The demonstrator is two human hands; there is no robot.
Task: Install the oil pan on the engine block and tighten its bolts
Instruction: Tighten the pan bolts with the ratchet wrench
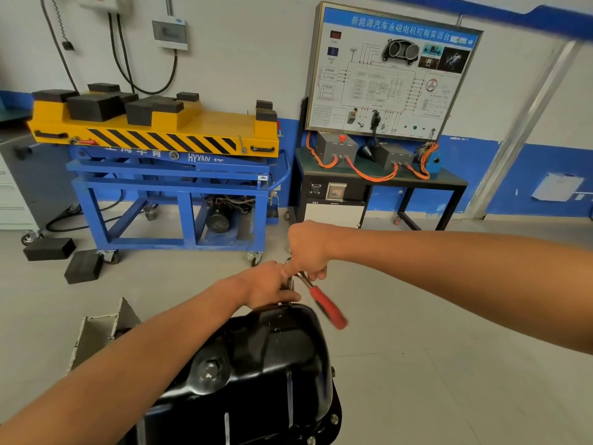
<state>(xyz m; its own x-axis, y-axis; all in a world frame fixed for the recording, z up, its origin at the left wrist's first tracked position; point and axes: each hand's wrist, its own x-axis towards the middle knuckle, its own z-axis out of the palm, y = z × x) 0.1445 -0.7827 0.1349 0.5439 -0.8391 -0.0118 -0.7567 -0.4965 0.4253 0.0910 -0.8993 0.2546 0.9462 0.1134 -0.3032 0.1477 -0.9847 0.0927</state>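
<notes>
Over far rim of glossy black oil pan (pixel 282 364), gripping chrome ratchet (pixel 303 277): right hand (pixel 308 252) curled round shaft above red handle (pixel 329 306), left hand (pixel 272 284) clasping head.

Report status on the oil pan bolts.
Right hand grips red-handled ratchet; left hand steadies its socket end. Oil pan has near flange bolts in; tool at far rim. Nothing blocking.

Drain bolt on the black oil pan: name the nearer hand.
Left hand, at the black oil pan's far rim beyond the drain bolt; right hand is farther, on the red-handled ratchet.
</notes>
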